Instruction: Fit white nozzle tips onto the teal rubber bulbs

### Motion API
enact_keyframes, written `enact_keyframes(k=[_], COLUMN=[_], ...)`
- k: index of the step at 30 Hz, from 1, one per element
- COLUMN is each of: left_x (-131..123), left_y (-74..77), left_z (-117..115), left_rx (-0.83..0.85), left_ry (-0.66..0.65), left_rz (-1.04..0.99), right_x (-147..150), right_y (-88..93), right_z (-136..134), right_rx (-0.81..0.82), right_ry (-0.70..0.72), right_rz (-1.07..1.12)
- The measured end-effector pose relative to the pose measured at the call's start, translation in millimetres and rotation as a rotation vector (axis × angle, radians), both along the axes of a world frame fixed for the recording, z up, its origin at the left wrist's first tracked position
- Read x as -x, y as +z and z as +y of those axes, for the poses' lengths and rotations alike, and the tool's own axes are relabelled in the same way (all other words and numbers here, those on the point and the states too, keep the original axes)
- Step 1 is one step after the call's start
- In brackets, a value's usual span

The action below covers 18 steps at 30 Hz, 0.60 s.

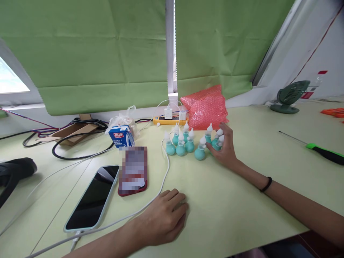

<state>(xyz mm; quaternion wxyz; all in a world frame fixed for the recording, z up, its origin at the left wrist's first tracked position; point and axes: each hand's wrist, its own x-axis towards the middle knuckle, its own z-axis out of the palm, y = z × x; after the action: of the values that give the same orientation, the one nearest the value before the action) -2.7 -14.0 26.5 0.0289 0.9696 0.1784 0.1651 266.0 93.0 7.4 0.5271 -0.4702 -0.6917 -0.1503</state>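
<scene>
Left hand (168,216) lay loosely curled on the surface (228,211); palm hidden, couldn't tell any hold. Beyond, right hand (224,147) was nearer the teal bulbs (181,149), all upright: fingers half spread around the rightmost, grip unclear; front bulb (199,154) just left of thumb. Room nearside and right of fingers; red bubble wrap (208,111) stood behind.

bulbs (180,149): teal, white tips (202,141) | bubble bag (208,111): red | blinds (107,53): green | milk box (122,138): blue-white
</scene>
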Motion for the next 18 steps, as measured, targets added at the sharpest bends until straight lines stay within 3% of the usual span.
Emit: enact_keyframes(k=[8,18], left_x=[0.0,0.2], left_y=[0.5,0.0], left_z=[-0.9,-0.8], left_rx=[-0.020,-0.031], left_ry=[0.002,0.002], left_rz=[-0.009,-0.001], right_x=[-5.4,-20.2], right_y=[-14.2,-34.3], right_z=[8.3,20.2], right_rx=[0.156,0.305], right_ry=[-0.036,-0.096], right_rz=[0.246,0.252])
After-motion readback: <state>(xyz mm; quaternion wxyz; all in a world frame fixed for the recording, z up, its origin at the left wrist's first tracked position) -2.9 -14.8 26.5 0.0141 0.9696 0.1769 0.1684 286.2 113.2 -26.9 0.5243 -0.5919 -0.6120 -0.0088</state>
